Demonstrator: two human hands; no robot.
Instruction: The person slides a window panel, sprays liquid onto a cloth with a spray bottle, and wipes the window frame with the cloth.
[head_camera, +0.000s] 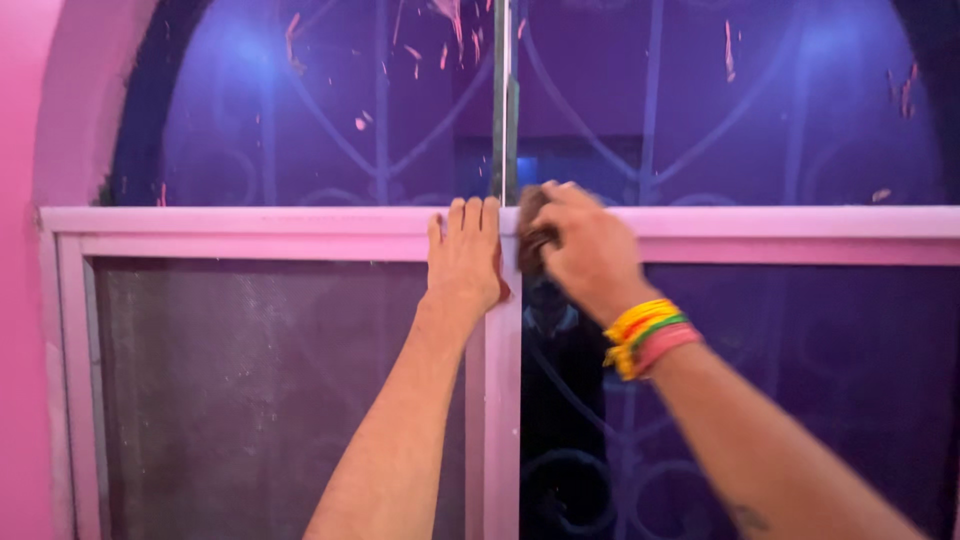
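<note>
My left hand (464, 256) lies flat, fingers together and pointing up, on the pink window frame (250, 228) where the horizontal bar meets the centre post. My right hand (588, 246) is closed around a small dark brown pad (531, 238), pressed against the frame just right of the post. Yellow, green and pink thread bands (645, 335) circle my right wrist. The two hands are almost touching.
Dark glass panes fill the window; the lower left pane (260, 400) looks dusty and grey. Curled metal grille bars (640, 100) show behind the glass. Paint flecks (455, 30) dot the upper panes. A pink wall (25, 300) borders the left.
</note>
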